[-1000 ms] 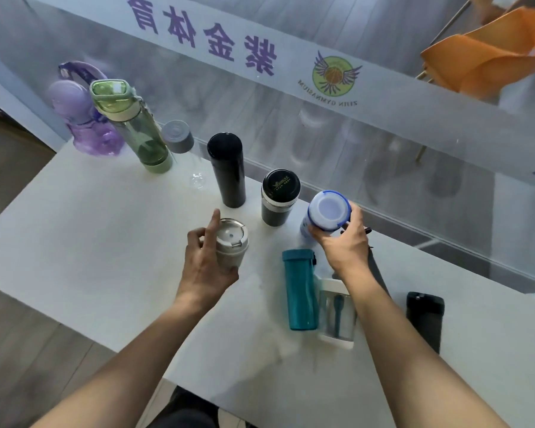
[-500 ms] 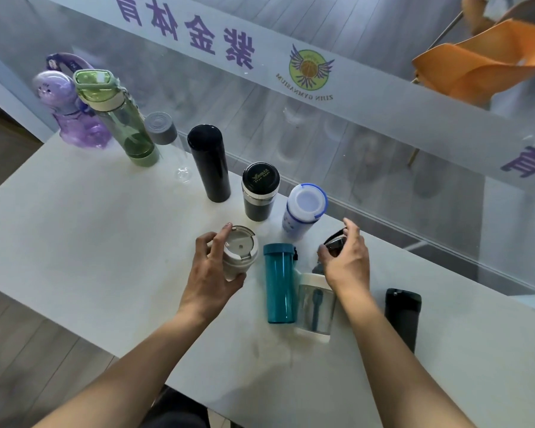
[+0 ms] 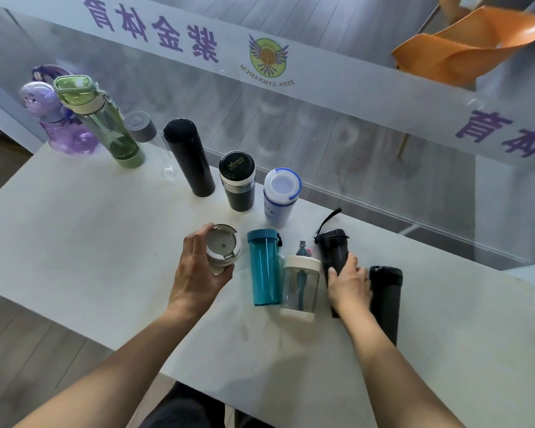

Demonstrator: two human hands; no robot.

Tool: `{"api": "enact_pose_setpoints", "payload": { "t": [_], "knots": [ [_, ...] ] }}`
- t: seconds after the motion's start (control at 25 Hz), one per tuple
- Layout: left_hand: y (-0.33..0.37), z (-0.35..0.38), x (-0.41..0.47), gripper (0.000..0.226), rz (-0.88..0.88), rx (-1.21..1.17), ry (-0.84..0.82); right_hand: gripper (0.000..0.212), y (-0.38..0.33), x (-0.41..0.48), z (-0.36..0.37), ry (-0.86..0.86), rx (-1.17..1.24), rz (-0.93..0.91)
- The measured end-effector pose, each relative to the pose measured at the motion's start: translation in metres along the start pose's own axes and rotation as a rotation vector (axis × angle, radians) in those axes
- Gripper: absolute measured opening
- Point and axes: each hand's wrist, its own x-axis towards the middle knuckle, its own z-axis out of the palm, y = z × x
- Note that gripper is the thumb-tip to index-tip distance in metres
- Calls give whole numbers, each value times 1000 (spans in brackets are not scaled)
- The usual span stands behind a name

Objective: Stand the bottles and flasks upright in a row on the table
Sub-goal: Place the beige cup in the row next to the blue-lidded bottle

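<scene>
Along the far edge of the white table (image 3: 74, 230) stand a purple bottle (image 3: 59, 131), a green bottle (image 3: 105, 131), a clear grey-capped bottle (image 3: 149, 140), a tall black flask (image 3: 189, 159), a short black flask (image 3: 238, 182) and a white blue-rimmed bottle (image 3: 280, 197). My left hand (image 3: 198, 270) grips a beige cup flask (image 3: 223, 248). My right hand (image 3: 348, 281) holds a dark strap bottle (image 3: 332, 248), which is tilted. A teal bottle (image 3: 264, 267), a clear cream-lidded bottle (image 3: 300, 285) and a black flask (image 3: 385, 298) lie flat.
A glass partition (image 3: 352, 143) with purple lettering runs right behind the table's far edge. An orange chair (image 3: 464, 47) sits beyond it. The table's near edge crosses at my forearms, with wood floor on the left.
My right hand has let go of the white blue-rimmed bottle, now standing in the row, and has moved right and nearer to grasp the dark strap bottle. My left hand still holds the beige flask.
</scene>
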Motion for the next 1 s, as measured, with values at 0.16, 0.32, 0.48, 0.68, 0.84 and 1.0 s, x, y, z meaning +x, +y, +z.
{"api": "enact_pose_setpoints", "payload": {
  "t": [0.16,0.32,0.48,0.68,0.84,1.0],
  "knots": [
    [2,-5,-2,87,-19,-28,18,57,18,-28,6,5,40,56],
    [5,-21,-6,87,32,-34,12,59,25,-53,15,16,73,103],
    [12,-43,-15,83,116,-72,7,60,28,-70,20,16,116,131],
    [22,-65,-32,88,199,-132,-50,69,9,-106,2,155,157,26],
    [43,-73,-43,94,266,-200,-105,61,-32,-153,-26,195,470,-406],
    [73,-76,-44,99,308,-248,-173,71,-66,-184,-66,59,667,-606]
  ]
}}
